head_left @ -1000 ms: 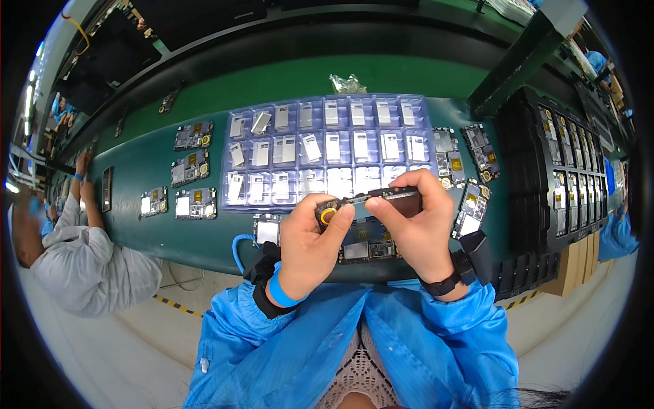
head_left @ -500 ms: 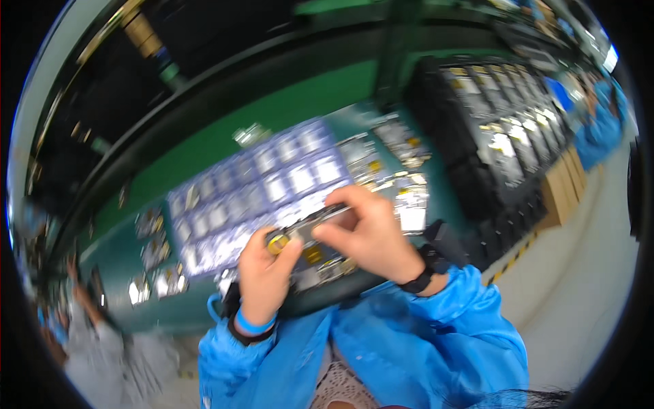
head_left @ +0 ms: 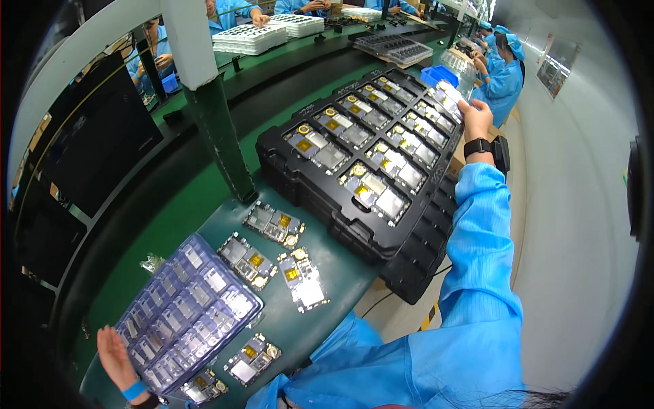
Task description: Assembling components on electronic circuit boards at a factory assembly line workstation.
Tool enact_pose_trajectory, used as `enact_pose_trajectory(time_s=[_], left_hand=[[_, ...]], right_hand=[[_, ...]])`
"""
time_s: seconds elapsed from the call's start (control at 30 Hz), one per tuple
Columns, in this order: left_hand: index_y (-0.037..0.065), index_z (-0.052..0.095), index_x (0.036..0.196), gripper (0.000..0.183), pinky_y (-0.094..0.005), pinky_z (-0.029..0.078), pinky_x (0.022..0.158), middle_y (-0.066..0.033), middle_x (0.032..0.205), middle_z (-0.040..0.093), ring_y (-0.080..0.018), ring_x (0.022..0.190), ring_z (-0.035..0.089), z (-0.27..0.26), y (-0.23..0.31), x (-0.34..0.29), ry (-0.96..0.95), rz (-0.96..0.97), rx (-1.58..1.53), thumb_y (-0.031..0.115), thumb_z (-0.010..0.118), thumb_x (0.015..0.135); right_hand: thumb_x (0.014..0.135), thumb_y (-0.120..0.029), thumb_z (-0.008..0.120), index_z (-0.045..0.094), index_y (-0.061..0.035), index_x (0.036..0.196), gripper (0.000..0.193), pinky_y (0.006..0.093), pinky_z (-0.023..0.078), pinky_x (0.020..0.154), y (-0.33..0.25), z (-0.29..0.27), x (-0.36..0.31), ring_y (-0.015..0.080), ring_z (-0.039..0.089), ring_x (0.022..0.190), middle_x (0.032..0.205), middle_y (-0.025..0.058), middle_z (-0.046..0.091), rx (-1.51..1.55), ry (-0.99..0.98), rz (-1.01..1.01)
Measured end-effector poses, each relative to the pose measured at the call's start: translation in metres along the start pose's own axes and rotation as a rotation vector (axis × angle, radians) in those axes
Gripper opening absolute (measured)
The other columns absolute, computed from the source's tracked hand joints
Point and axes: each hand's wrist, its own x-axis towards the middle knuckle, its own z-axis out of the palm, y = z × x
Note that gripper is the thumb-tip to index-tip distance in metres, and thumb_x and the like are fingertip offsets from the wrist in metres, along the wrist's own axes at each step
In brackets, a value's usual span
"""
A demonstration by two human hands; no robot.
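Observation:
My right hand [head_left: 478, 117] reaches to the far right corner of a black tray [head_left: 310, 194], its fingers closed on the edge of a circuit board [head_left: 445, 97]. The tray holds rows of similar boards, with silver shields and yellow patches; whether the held board touches its slot I cannot tell. At the lower left, my left hand [head_left: 114, 354] is open and bare, fingers stretched out beside the end of a clear bluish plastic tray [head_left: 163, 281]. Small silver metal pieces lie in that tray's compartments. Several loose boards [head_left: 246, 262] rest on the green tabletop around it.
More black trays [head_left: 426, 255] are stacked beneath the filled one. A green post [head_left: 221, 140] rises behind the table. Beyond it are white trays [head_left: 251, 38], a clear tray [head_left: 394, 48] and a blue bin [head_left: 439, 73]. Co-workers in blue [head_left: 501, 78] sit farther along.
My hands were together over the clear tray, working on a board. Now they are far apart, the right stretched over the black tray with a board, the left empty. The view has swung right.

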Motion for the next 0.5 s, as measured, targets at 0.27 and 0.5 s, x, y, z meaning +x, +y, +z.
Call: enact_pose_trajectory(time_s=[0.27, 0.5], left_hand=[[0.013, 0.059, 0.105, 0.026, -0.0141, 0.041, 0.063, 0.0032, 0.088, 0.057, -0.004, 0.071, 0.049, -0.152, -0.002, 0.147, 0.362, 0.001, 0.18, 0.024, 0.058, 0.081], [0.024, 0.059, 0.106, 0.03, -0.0149, 0.033, 0.045, 0.0068, 0.066, 0.046, -0.002, 0.051, 0.038, -0.272, -0.008, 0.227, 0.639, 0.058, 0.242, 0.037, 0.052, 0.08]], right_hand=[[0.059, -0.025, 0.075, 0.059, 0.0001, 0.089, 0.042, 0.0348, 0.045, 0.074, 0.077, 0.032, 0.082, 0.0288, 0.059, 0.083, 0.088, 0.0168, 0.062, -0.407, 0.07, -0.082], [0.063, -0.027, 0.072, 0.059, -0.0007, 0.092, 0.041, 0.0362, 0.045, 0.074, 0.108, 0.067, 0.097, 0.0307, 0.059, 0.081, 0.088, 0.0176, 0.062, -0.427, -0.159, -0.128]])
